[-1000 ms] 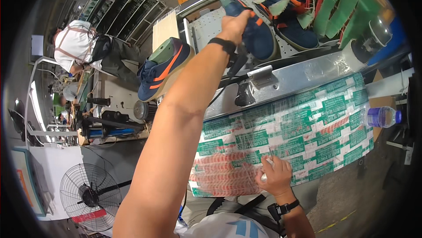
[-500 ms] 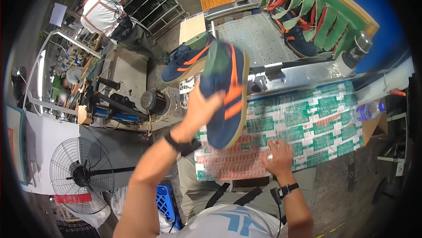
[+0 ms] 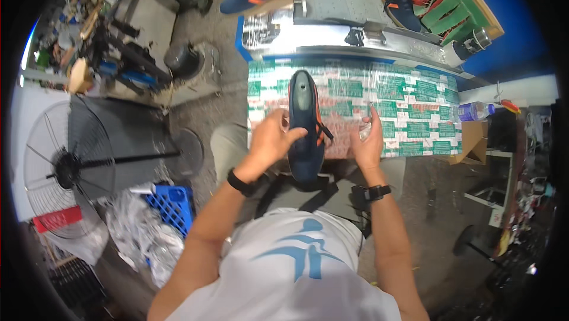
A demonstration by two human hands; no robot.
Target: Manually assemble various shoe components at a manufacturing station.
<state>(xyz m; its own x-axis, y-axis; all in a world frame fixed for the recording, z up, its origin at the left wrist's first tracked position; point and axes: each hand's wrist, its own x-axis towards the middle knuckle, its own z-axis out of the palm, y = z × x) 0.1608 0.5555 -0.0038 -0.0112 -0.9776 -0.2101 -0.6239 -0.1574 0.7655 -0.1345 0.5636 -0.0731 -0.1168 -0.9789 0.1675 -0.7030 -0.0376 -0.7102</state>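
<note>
over table [image 3: 415, 101]: left hand [image 3: 269, 140] grips navy shoe [image 3: 306, 125]; right hand [image 3: 367, 140] open beside.

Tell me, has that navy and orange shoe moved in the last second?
Yes. The navy shoe came down from the green rack to the patterned worktable, left hand holding it, right hand alongside.

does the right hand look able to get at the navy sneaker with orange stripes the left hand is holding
Probably yes. The right hand is open, right beside the navy sneaker with orange stripes, which the left hand grips from the other side. Nothing lies between them over the green-and-white printed table cover.
</note>
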